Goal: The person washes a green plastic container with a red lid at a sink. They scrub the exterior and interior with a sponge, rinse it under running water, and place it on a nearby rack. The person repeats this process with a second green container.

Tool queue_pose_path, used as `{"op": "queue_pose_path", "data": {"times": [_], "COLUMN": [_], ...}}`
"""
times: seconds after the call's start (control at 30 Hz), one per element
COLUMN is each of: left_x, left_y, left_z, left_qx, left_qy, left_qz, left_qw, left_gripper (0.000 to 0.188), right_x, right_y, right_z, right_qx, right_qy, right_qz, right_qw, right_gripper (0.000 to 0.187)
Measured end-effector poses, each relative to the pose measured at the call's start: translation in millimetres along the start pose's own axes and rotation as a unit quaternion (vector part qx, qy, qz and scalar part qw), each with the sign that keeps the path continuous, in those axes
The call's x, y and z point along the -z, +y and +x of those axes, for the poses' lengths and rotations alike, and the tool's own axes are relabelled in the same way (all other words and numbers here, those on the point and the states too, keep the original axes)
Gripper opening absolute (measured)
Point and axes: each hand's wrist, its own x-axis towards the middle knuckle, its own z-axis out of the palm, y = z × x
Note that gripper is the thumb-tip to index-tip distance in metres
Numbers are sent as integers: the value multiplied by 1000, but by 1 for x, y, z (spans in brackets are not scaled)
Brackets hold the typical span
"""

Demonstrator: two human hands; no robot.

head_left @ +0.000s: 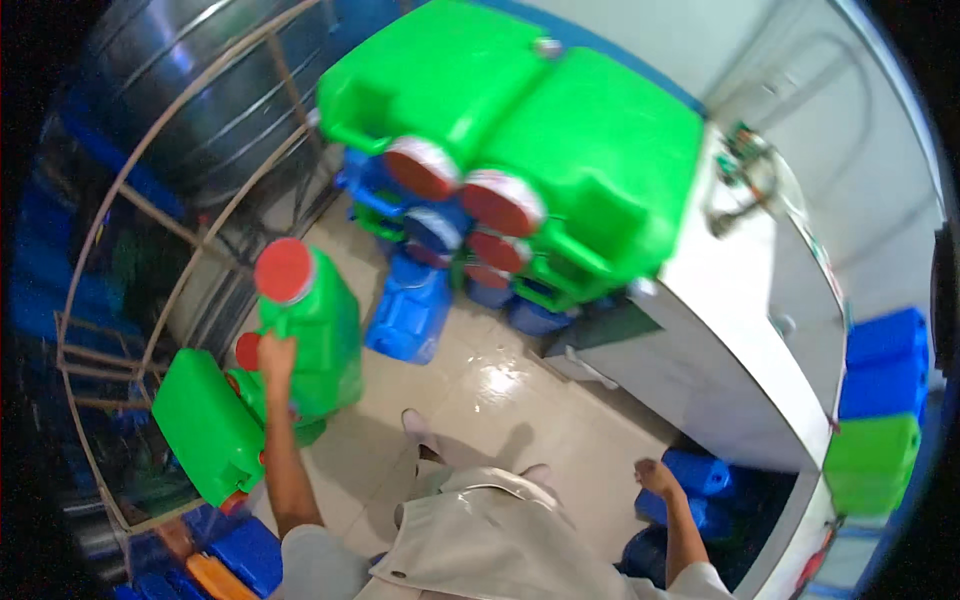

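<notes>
My left hand is closed at the top of a green jerrycan with a wide red lid, its fingers wrapped where the handle is. That can stands to the left of my feet, just above or on the floor; I cannot tell which. Beside it a second green jerrycan leans against the metal frame, a red cap at its lower end. Over on the right my right hand hangs with its fingers curled and nothing visible in them. Blue jerrycans lie near it.
Large green jerrycans are stacked ahead on top of blue ones. A white counter runs along the right. On the left stands a metal rail frame before a ribbed steel tank. Blue and orange containers sit at lower left.
</notes>
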Motion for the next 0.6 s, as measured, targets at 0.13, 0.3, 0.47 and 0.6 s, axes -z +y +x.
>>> {"op": "queue_pose_path", "data": {"times": [0.13,0.3,0.47,0.6], "left_x": [172,304,361,372], "left_y": [133,307,444,495], "left_z": [-118,-257,-282,-214], "left_qx": [-144,-370,-567,-542], "left_qy": [34,71,22,114], "left_qz": [52,275,115,-171], "left_qw": [988,885,815,815], "left_gripper": [32,29,39,46], "right_x": [54,166,252,304], "right_y": [14,-3,33,42], "right_z": [-16,-65,-129,-143], "right_qx": [104,238,232,279], "right_qy": [119,138,183,208], "right_qz": [108,295,407,469], "right_qw": [981,915,864,812], "right_gripper": [31,26,30,29]}}
